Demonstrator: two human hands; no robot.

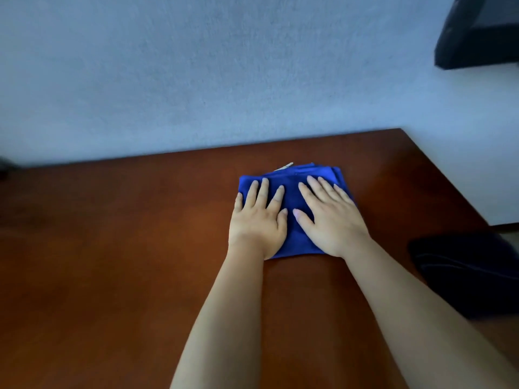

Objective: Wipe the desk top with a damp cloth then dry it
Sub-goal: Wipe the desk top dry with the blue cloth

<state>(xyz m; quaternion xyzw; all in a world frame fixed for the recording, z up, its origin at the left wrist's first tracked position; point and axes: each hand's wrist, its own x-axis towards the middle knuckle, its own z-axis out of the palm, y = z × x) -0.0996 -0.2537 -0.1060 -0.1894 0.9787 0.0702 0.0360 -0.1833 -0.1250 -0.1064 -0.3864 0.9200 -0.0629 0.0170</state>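
With both palms laid flat on it, a folded blue cloth [295, 220] lies on the reddish-brown wooden worktop [112, 262], toward the far right part of the surface and near the wall edge without touching it.

Left hand [257, 220]: fingers straight and slightly spread, pressing down on the left half of the cloth. The outer edge of this hand overhangs the cloth's left border and rests on bare wood.

Right hand [331, 217]: fingers straight and fanned, pressing on the right half of the cloth. The thumb points inward toward the left hand's thumb; the two thumbs sit close together but apart, with blue fabric visible between them.

Neither hand curls round or pinches the fabric. Both forearms are bare and extend from the lower edge of the view.

Cloth condition: folded into several layers, as shown by the stacked edges at its far right corner. A small pale tag [285, 166], possibly a care label, projects from the far edge.

Surroundings: a pale, rough-textured wall [224, 66] runs along the back of the worktop. A dark object [483, 29], only partly in view, occupies the upper right corner. A second dark item [466, 273], blurred and not identifiable, lies at the right edge of the worktop, well apart from the cloth.
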